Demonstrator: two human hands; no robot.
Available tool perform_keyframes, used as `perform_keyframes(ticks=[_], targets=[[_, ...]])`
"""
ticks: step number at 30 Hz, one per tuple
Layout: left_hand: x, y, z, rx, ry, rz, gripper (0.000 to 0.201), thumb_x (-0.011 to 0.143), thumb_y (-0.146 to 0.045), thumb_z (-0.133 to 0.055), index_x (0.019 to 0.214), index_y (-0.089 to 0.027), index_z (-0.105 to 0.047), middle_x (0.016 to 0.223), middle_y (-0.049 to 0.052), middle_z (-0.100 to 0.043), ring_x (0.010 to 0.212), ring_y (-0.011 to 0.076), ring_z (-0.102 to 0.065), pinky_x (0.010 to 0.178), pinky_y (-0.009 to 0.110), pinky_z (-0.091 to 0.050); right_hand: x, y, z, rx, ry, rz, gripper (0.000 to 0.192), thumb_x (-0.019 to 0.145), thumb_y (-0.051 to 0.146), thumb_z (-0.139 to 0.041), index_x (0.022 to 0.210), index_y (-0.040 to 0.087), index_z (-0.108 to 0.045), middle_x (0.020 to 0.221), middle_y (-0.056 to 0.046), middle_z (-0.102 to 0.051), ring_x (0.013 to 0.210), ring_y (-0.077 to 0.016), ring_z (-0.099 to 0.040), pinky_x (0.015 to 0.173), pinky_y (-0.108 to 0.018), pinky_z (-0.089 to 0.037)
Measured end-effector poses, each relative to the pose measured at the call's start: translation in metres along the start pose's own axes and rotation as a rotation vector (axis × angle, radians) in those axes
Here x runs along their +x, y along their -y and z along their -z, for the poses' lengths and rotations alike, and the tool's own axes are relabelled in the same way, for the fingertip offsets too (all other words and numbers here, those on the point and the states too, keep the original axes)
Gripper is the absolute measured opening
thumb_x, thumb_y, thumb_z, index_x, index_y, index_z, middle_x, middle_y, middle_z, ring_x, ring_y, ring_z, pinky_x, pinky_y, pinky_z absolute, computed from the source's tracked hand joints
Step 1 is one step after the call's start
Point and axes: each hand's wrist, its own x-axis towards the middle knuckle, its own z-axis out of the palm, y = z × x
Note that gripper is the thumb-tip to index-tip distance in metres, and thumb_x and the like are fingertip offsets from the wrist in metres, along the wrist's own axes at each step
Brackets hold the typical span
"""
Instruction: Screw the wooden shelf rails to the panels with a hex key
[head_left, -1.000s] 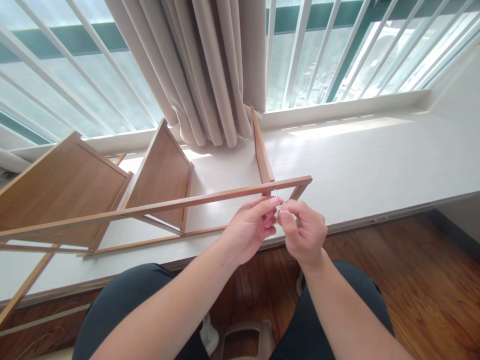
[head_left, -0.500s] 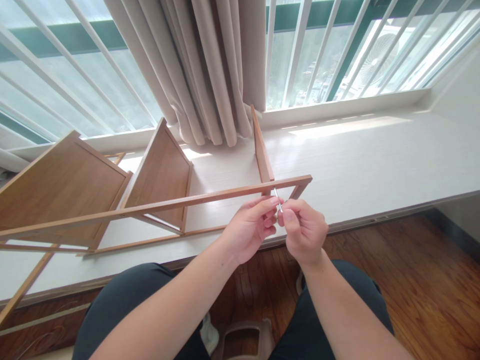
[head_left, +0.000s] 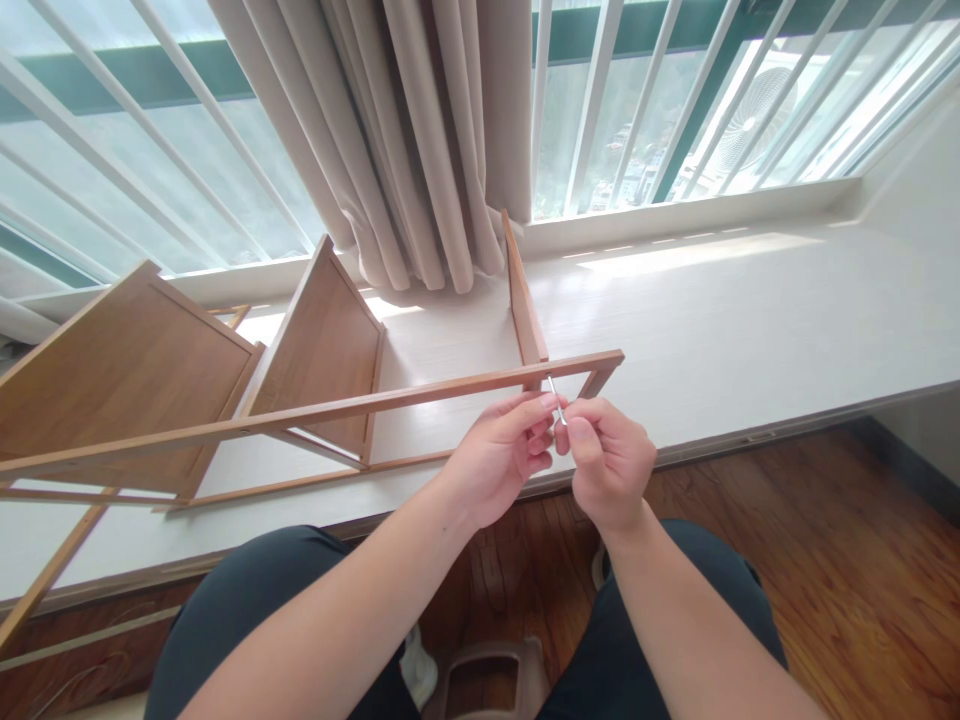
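Note:
A thin silver hex key (head_left: 556, 392) reaches from the wooden frame's front rail (head_left: 420, 392) down to my fingers, its tip against the rail near the right end. My left hand (head_left: 504, 450) pinches its shaft between thumb and fingertips. At the lower end, my right hand (head_left: 611, 460) is closed around the key, hiding part of it. Behind the rail stands a narrow wooden board (head_left: 523, 300), which meets it close to the key's tip. The frame lies on its side, with wider wooden shelf panels (head_left: 319, 350) fixed across it further left.
The frame rests on a white window ledge (head_left: 750, 320). A beige curtain (head_left: 405, 150) hangs behind it, before a barred window (head_left: 637, 120). Below are a wooden floor (head_left: 840, 560), my knees and a small stool (head_left: 529, 680). Another wooden bar (head_left: 52, 570) slants down at the left.
My right hand has shifted very slightly at the end of the hex key. The frame and my left hand look unmoved.

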Motion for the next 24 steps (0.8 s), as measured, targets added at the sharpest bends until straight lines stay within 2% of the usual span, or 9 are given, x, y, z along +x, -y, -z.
perform_keyframes(ticks=[4,11,24], targets=[[0.0,-0.0005,0.0002,0.001,0.005,0.004,0.032,0.08,-0.041,-0.088,0.086,-0.013,-0.074,0.071,-0.002,-0.051,0.063,0.0077,-0.045,0.057,0.02,-0.033,-0.0018,-0.0008,0.0002,0.024,0.0,-0.022,0.021,0.1,0.02,-0.056,0.082,0.021,-0.068,0.069,0.003,-0.065,0.062,-0.0137,-0.063,0.06,-0.025,-0.051],[0.0006,0.0002,0.0012,0.001,0.016,-0.001,0.031,0.082,-0.041,-0.086,0.086,-0.013,-0.074,0.071,-0.002,-0.052,0.063,0.0073,-0.043,0.056,0.02,-0.032,-0.0027,-0.0027,0.0,0.051,0.01,-0.031,0.02,0.1,0.02,-0.057,0.084,0.022,-0.067,0.073,0.003,-0.069,0.064,-0.0126,-0.063,0.062,-0.024,-0.051],[0.0003,-0.0009,0.0001,0.0,0.017,0.001,0.03,0.081,-0.04,-0.087,0.085,-0.013,-0.074,0.07,-0.002,-0.052,0.063,0.0074,-0.047,0.057,0.02,-0.033,-0.0066,-0.0044,-0.0025,0.116,-0.012,-0.09,0.023,0.102,0.023,-0.054,0.083,0.022,-0.068,0.065,0.004,-0.062,0.058,-0.0129,-0.058,0.059,-0.026,-0.049]])
